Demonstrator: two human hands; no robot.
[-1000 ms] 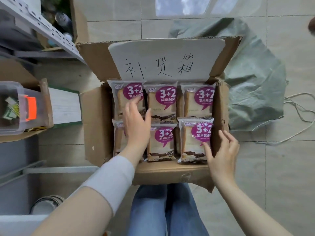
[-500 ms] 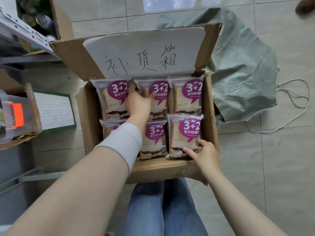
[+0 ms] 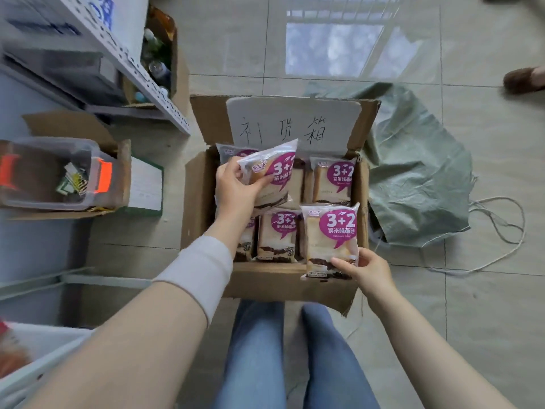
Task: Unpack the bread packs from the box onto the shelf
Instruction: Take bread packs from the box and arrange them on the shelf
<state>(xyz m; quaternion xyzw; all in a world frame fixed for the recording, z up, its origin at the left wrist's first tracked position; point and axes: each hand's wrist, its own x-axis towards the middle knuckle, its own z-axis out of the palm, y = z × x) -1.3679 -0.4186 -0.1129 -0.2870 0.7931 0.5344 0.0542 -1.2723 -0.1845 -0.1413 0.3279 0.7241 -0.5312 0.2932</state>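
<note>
Left hand is clamped on a bread pack: thumb across the front of the wrapper, fingers curled behind it. That pack is tilted and held above the far row of the box. Right hand has its grip closed on a second bread pack, pinching it low down with the thumb on the front. This one stands upright at the near right corner, its bottom edge overlapping the box's front wall. So both grips are full.

The left arm reaches in from the lower left with a white cuff round the forearm and the wrist over the near left packs. The right forearm comes in bare from the lower right.

Lying in the box are a far-right pack, a near-middle pack, and more half hidden under the left hand and wrist. The box sits on the tiled floor just ahead of knees in blue jeans, its back flap raised with a handwritten white sheet on it.

The shelf, white and perforated, stands off to the far left, well apart from both held packs. A clear bin with orange latches sits left of the box. A green woven sack and loose string lie to its right.
</note>
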